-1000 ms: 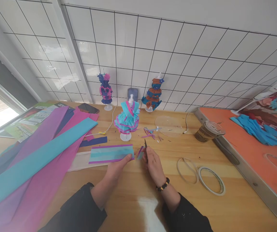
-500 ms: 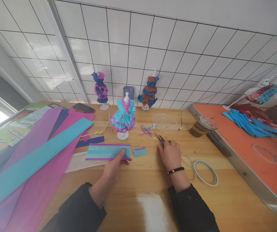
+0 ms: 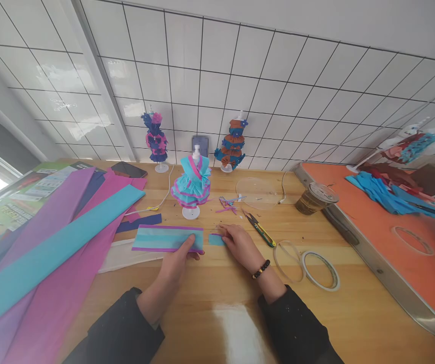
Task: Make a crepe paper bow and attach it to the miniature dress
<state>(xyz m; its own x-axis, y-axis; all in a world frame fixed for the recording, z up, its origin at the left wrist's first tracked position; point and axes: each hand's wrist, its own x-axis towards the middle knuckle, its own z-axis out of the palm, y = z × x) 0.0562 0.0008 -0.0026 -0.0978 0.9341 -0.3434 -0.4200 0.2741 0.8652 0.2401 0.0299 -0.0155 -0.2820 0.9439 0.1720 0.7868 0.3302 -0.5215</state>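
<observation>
My left hand (image 3: 175, 263) grips the right end of a light blue strip (image 3: 159, 238) with purple edges, thumb on top and fingers underneath. A short light blue piece (image 3: 215, 240) with a purple edge lies just right of the strip. Over its right side is my right hand (image 3: 242, 248), thumb and fingers closed at the piece and partly covering it. Thread snips (image 3: 263, 231) with a green handle rest on the table, apart from my right hand. Behind the strip stands a small dress form (image 3: 190, 183) in a ruffled blue and pink dress.
Long coloured paper-like sheets (image 3: 56, 247) spread over the left side. Tape rolls (image 3: 338, 282), a lidded cup (image 3: 311, 199) and an orange board (image 3: 369, 227) are at the right. Scraps (image 3: 227, 205) and two more dressed forms (image 3: 157, 144) stand or lie toward the tiled wall.
My right hand has let go of the snips and moved left to the short blue piece. The snips now lie fully visible. My left hand stays on the strip.
</observation>
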